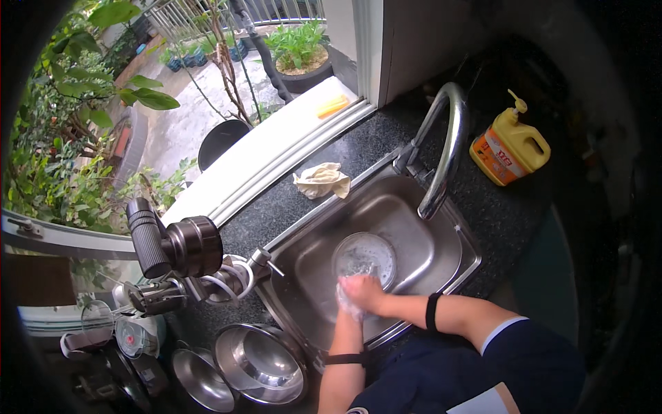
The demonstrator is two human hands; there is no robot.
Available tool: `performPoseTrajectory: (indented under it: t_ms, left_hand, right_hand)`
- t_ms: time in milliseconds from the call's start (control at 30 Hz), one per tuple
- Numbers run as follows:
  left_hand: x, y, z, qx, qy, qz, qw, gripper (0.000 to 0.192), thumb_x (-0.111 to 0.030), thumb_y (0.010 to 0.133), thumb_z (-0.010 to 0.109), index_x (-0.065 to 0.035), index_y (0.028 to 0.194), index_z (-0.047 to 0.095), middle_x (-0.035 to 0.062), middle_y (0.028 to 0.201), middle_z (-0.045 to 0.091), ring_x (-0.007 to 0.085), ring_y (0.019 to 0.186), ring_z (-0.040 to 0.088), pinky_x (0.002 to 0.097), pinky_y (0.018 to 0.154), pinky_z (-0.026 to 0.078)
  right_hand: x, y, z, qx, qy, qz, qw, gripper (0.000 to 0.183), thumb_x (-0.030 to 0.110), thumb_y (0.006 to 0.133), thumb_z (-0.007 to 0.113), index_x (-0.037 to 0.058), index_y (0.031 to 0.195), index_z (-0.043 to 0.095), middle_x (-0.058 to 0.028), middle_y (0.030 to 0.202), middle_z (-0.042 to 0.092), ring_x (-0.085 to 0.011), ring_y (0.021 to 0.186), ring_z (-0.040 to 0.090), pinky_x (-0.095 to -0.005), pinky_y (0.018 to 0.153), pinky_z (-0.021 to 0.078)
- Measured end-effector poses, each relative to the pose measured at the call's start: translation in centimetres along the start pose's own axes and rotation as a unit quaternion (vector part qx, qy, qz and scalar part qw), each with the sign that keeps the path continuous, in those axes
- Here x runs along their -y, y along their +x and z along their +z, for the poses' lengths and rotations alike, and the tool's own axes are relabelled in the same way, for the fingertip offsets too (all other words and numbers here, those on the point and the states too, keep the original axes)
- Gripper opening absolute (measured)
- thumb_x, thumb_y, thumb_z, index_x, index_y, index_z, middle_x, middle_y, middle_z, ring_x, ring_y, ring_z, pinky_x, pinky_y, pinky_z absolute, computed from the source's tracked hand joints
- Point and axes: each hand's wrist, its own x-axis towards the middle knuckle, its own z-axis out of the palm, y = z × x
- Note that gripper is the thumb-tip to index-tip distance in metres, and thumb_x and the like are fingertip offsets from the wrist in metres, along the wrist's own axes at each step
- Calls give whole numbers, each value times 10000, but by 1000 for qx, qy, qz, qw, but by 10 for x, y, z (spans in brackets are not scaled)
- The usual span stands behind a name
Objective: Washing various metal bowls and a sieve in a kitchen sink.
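Over the stainless steel sink [305, 259], my two hands are pressed together above a round bowl or dish [364, 248] holding suds or cloudy water. My right hand [364, 294] is closed over a wet, whitish, translucent material, perhaps a cloth or thin plastic. My left hand [349, 302] is beneath and beside it, mostly covered by that material; its fingers are hidden. The curved chrome faucet [450, 145] stands at the sink's upper right corner. A crumpled cream cloth [321, 180] lies on the counter between the sink and the window.
A yellow pump jug [509, 147] stands on the dark speckled counter [380, 129], right of the faucet. Metal bowls [261, 362] sit left of my forearms. A dark cylindrical appliance [194, 247] and a utensil holder [158, 297] are at the left, by the open window.
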Motion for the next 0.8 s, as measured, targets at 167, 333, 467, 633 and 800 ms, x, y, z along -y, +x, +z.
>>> performPoseTrajectory:
  t_ms: [167,333,467,633,800]
  left_hand:
    - [-6,1,0,23,13,28,999,361,-409,862,339,-111,921,534,65,906,558,244,885,526,412,761,439]
    - [-15,-23,55,-79,14,-158,984,385,-242,850,331,-51,1160,456,100,1097,537,271,1002,535,470,851,440]
    - [-21,1,-129,32,656,111,746,303,-320,843,399,-98,1017,509,65,962,522,236,945,502,401,838,416]
    - [18,14,-71,102,63,85,989,350,-407,883,310,-120,880,508,35,815,531,207,828,527,347,757,437]
    - [7,2,13,-248,43,-4,968,344,-412,889,327,-124,866,513,30,816,557,208,807,546,367,729,451]
  right_hand:
    - [-17,24,-13,61,-38,-44,996,219,277,833,471,113,816,616,-72,835,575,-270,791,576,-418,659,454]
    - [-62,49,-7,-30,115,-130,984,199,224,807,538,45,752,604,-119,862,565,-281,776,541,-360,705,442]
    - [16,1,5,2,113,-184,976,174,185,779,566,52,667,585,-86,737,560,-255,715,529,-349,696,417]
    - [-22,-3,12,-66,39,-92,993,221,226,805,531,72,655,582,-78,635,541,-260,633,537,-379,576,427]
    - [-21,14,-3,-28,104,88,990,226,282,816,489,120,678,566,-101,665,577,-300,632,571,-431,565,443]
